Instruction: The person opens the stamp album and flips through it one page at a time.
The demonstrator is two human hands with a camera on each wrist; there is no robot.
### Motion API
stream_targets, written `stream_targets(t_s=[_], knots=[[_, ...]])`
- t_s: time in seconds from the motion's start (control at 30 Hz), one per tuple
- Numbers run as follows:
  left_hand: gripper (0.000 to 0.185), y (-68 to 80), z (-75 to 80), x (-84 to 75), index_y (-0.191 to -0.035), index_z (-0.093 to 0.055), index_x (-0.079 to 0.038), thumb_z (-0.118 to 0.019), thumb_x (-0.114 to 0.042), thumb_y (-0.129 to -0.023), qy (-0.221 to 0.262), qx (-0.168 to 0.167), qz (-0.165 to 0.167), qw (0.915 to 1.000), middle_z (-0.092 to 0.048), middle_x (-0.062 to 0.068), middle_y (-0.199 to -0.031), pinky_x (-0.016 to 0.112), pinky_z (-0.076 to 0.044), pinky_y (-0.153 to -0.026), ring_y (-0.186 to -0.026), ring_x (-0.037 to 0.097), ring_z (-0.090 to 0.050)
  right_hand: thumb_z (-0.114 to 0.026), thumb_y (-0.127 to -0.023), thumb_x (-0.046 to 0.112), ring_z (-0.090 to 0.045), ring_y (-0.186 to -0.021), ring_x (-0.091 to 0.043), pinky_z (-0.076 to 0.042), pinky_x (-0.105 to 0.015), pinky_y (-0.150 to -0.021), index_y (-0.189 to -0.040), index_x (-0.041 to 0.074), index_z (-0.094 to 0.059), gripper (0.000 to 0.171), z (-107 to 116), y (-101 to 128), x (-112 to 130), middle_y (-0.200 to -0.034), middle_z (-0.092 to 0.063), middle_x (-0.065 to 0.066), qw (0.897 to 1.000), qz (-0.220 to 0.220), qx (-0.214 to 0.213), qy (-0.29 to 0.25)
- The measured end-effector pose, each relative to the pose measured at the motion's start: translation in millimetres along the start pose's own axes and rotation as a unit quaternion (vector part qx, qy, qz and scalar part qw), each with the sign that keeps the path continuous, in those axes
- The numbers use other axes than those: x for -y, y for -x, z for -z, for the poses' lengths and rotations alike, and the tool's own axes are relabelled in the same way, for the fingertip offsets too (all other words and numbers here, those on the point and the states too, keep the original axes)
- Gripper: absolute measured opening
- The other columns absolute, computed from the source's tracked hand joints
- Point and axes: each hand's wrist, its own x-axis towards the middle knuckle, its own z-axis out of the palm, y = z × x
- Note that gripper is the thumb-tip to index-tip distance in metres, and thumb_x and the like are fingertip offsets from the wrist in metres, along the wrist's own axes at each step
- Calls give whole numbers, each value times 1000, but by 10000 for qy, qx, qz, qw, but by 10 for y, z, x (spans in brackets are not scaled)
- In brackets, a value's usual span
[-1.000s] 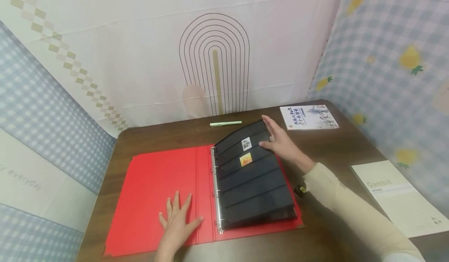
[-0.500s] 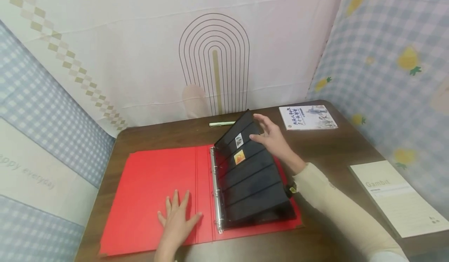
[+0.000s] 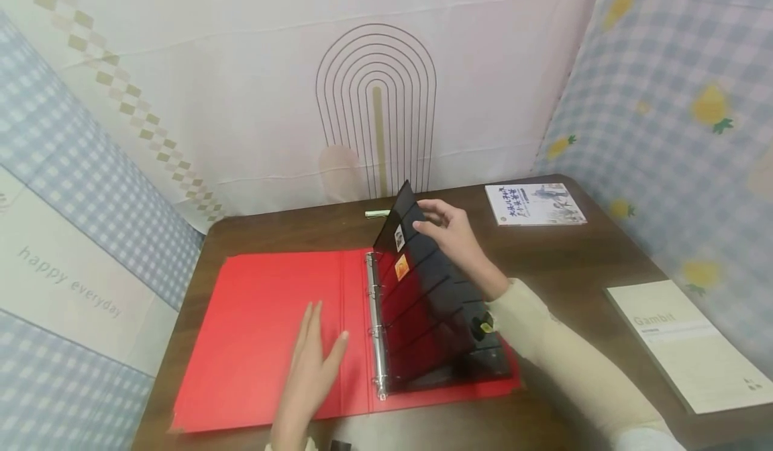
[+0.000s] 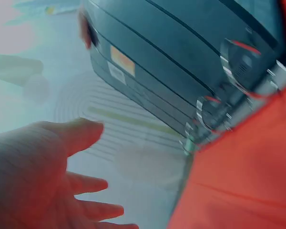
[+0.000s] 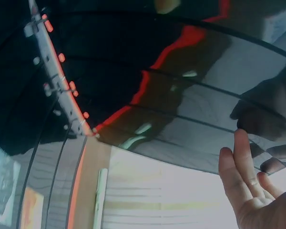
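Right hand (image 3: pixel 447 231), frame centre: thumb and fingers pinch edge of tilted black page (image 3: pixel 419 303) with stamps (image 3: pixel 401 268), in red binder (image 3: pixel 253 330), lower centre. Left hand (image 3: pixel 311 367), lower left of centre: over binder, fingers straight, thumb apart.

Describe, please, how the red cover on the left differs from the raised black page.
The red cover lies flat, while the black page slants upward. The cover looks plain; the page is striped and bears two small stamps. Both belong to the same ring binder.
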Motion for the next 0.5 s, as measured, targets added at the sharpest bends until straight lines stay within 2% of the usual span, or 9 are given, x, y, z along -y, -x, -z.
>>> stream_targets(t_s=[0.13, 0.33, 0.4, 0.5], knots=[[75, -34, 15, -145, -161, -23, -12, -61, -35, -101, 322, -234, -262, 9989, -20, 12, -166, 63, -27, -113, -150, 35, -23, -66, -92, 0, -61, -119, -36, -50, -29, -92, -128, -10, -60, 38, -65, -6, 39, -130, -63, -25, 10000, -25, -23, -28], [68, -65, -10, -317, -157, -32, -14, -66, -26, -100, 797, -510, -590, 9938, -38, 12, -157, 61, -46, -101, -136, 38, -47, -67, -94, 3, -63, -115, -34, -50, -33, -92, -126, -8, -63, 34, -125, -11, 71, -125, -66, -24, 9999, -61, 8, 161], [66, -73, -21, -372, -156, -35, -14, -67, -24, -99, 945, -576, -695, 9914, -43, 11, -154, 58, -50, -96, -131, 36, -52, -67, -94, 5, -63, -112, -30, -49, -32, -91, -125, -7, -64, 33, -140, -8, 91, -124, -66, -23, 9996, -105, 27, 251], [63, -92, -33, -450, -153, -39, -14, -68, -22, -98, 1210, -657, -876, 9866, -48, 8, -149, 52, -54, -91, -125, 31, -57, -67, -96, 12, -64, -92, -24, -53, -29, -77, -125, -5, -64, 33, -165, 11, 128, -114, -67, -20, 9993, -214, 129, 285]])
